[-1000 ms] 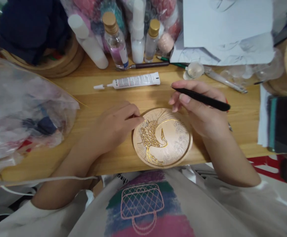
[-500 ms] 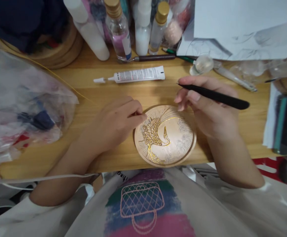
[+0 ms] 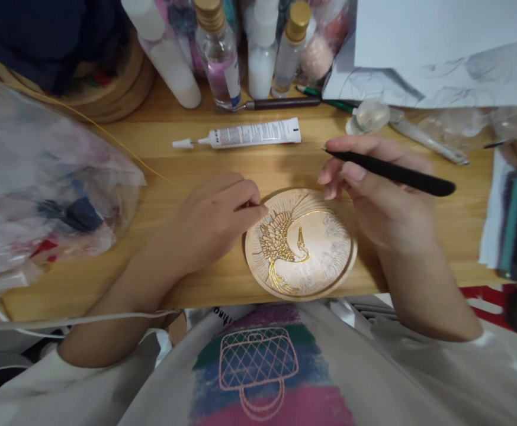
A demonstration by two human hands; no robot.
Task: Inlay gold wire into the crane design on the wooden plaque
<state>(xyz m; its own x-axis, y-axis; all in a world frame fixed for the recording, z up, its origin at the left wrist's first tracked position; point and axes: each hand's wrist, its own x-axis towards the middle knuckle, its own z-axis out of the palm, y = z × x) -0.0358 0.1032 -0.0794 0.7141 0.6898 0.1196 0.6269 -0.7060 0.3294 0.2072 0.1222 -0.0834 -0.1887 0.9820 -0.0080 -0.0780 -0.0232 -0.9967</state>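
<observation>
A round wooden disc (image 3: 318,272) lies near the table's front edge, with a crane outlined in raised gold lines and grey drawn lines around it. At its upper left rim rests my left hand (image 3: 218,219), fingers curled and thumb and forefinger pressed together; what they pinch, if anything, cannot be made out. My right hand (image 3: 382,195) is closed around black pointed tweezers (image 3: 395,171) above the disc's right side. The tweezers' tip points left, apart from the disc. Behind the disc lies a white tube (image 3: 256,134) with a narrow capped nozzle.
Several bottles, one with pink liquid (image 3: 220,74), line the back beside a dark-handled tool (image 3: 285,103). Papers (image 3: 445,35) and small clear containers (image 3: 371,115) are at back right. A plastic bag (image 3: 54,189) fills the left, with a thin yellow wire (image 3: 120,145) beside it.
The whole view has shifted slightly, so everything appears a little further right. Both hands keep the same pose, and the disc and tweezers show no clear movement.
</observation>
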